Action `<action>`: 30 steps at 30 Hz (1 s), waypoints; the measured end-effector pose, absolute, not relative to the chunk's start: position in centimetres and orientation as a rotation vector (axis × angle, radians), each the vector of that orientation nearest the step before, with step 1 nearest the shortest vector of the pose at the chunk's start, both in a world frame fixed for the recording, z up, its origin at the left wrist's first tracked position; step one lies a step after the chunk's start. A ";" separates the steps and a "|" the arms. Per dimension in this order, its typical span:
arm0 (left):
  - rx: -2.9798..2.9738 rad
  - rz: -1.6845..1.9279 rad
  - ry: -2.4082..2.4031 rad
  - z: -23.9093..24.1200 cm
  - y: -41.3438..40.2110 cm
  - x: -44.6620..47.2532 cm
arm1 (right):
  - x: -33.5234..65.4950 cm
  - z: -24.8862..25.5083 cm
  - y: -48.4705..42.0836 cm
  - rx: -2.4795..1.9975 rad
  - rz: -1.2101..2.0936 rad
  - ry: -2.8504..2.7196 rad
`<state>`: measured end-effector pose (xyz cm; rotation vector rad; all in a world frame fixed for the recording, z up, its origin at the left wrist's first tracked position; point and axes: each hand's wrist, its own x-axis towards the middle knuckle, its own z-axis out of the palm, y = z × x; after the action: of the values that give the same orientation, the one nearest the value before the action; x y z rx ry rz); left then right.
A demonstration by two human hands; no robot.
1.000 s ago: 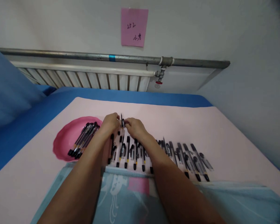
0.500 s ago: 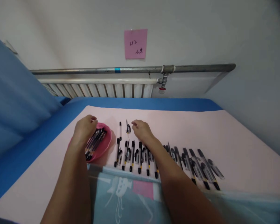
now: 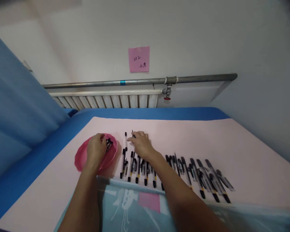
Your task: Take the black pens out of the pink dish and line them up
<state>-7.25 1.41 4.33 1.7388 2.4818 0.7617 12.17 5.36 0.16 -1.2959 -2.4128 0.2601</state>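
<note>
My left hand (image 3: 96, 149) is over a pink scalloped dish (image 3: 81, 158), its fingers curled in at the black pens (image 3: 108, 144) inside. What its fingertips pinch is hidden. My right hand (image 3: 143, 145) reaches beyond the rows, with thumb and index finger around a black pen cap (image 3: 133, 136). A thin dark refill tip (image 3: 132, 130) pokes out just past the index finger. To the left of this hand lies a slim capped pen barrel (image 3: 126, 141). Below my right wrist, several clear pens with black ends (image 3: 130, 167) lie side by side with loose caps (image 3: 134, 166) between them.
More pens and caps (image 3: 203, 177) spread to the right on the pink tabletop (image 3: 183, 135). A teal printed cloth (image 3: 128, 206) covers the near edge. Behind stand a radiator (image 3: 106, 101) and a metal pipe (image 3: 145, 82); a blue curtain (image 3: 19, 106) hangs at left.
My left hand has lowered into the dish, covering many of its pens. My right hand has moved left onto the pen cap and refill. The camera view has tilted up slightly.
</note>
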 end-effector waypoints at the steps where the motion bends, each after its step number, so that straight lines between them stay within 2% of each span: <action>1: 1.739 0.780 2.479 4.3 1.4 -7.3 | 11.8 0.0 5.2 -1.282 0.221 -2.464; 7: 1.727 0.828 2.433 4.4 1.0 -7.6 | 10.3 -0.6 5.1 -1.319 0.140 -2.541; 13: 1.718 0.841 2.423 4.4 0.9 -7.6 | 10.8 -0.6 5.4 -1.477 0.057 -2.380; 19: 1.693 0.810 2.443 4.5 0.8 -8.0 | 10.6 -1.2 5.4 -1.420 0.033 -2.364; 30: 1.541 0.295 2.566 3.7 1.1 -12.1 | 11.6 -0.3 5.9 -1.538 0.187 -2.166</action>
<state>-12.13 1.11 3.72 1.5415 2.5664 0.2954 11.65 5.87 -0.26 -1.5383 -2.1663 0.1868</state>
